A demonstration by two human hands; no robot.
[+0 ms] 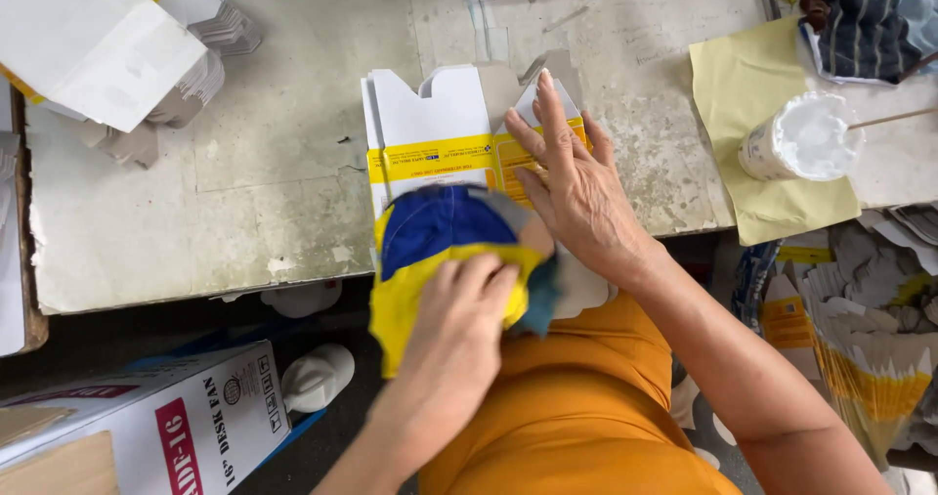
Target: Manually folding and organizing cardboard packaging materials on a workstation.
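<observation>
While right hand [576, 187] flattens carton [440, 133], left hand [459, 309] presses cloth [440, 241].

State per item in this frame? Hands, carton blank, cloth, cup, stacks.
left hand: pressed on the blue and yellow cloth, fingers bent
right hand: flat, fingers spread on the carton blank
carton blank: unfolded, flat on the table
blue and yellow cloth: bunched, on the blank's near end
white cup: upright, filled with white paste, thin stick resting in it
yellow sheet: flat under the cup
folded cartons: stacked at the right
</observation>
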